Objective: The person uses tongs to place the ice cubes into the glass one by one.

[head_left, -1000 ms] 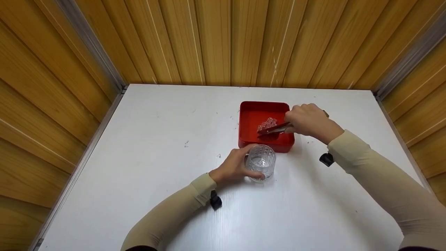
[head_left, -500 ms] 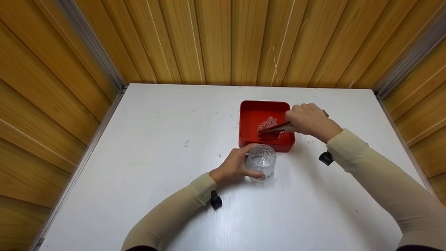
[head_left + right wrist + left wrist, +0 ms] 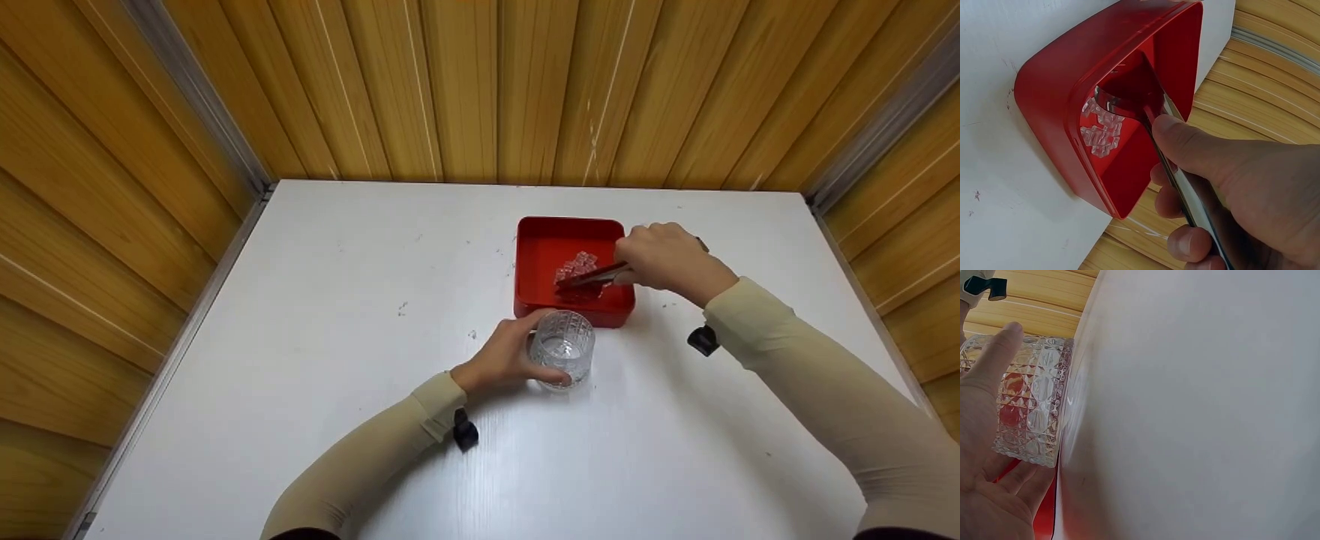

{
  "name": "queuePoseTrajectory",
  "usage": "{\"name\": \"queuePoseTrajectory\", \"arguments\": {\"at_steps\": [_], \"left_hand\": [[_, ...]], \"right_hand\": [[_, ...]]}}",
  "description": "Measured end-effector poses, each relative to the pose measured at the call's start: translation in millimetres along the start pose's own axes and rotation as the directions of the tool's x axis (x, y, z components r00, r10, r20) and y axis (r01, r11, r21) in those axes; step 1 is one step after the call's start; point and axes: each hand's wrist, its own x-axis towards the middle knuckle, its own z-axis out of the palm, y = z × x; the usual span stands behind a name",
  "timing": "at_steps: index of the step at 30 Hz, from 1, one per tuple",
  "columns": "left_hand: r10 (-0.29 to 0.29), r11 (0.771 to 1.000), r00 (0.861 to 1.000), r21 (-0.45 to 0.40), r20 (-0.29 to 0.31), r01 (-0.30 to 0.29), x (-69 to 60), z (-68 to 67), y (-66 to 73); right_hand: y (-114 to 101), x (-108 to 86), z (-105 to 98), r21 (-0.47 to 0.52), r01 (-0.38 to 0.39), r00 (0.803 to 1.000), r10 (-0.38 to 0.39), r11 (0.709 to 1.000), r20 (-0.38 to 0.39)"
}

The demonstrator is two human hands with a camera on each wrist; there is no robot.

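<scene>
My left hand (image 3: 506, 356) holds a clear cut-glass tumbler (image 3: 564, 349), which stands upright on the white table. In the left wrist view, the thumb (image 3: 999, 354) lies along one side of the patterned tumbler (image 3: 1033, 399), with fingers at the other. My right hand (image 3: 667, 256) grips metal tongs (image 3: 596, 277) over the red square box (image 3: 531, 255). Clear cubes (image 3: 576, 264) lie heaped inside. From the right wrist, the tongs (image 3: 1188, 194) reach into the box (image 3: 1050, 95) beside the cubes (image 3: 1100, 138). Whether a cube is between their tips cannot be made out.
The white table (image 3: 337, 315) carries small dark marks. Wood-patterned panels (image 3: 465, 90) stand at the back and both sides, with metal strips at the corners. The box is just behind the tumbler.
The tongs' tips have shifted very slightly within the box since the earliest frame. Both hands and the tumbler stay almost still.
</scene>
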Motion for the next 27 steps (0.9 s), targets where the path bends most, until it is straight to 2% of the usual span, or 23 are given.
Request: {"name": "queuePoseTrajectory", "arguments": {"at_steps": [19, 27], "left_hand": [[-0.031, 0.998, 0.999, -0.058, 0.018, 0.032, -0.4, 0.4, 3.7], [-0.049, 0.998, 0.999, -0.024, 0.016, 0.049, -0.4, 1.4, 4.0]], "right_hand": [[-0.7, -0.4, 1.7, -0.019, -0.006, 0.999, 0.005, 1.0, -0.046], [-0.2, -1.9, -3.3, 0.019, -0.022, 1.0, 0.022, 1.0, -0.021]]}}
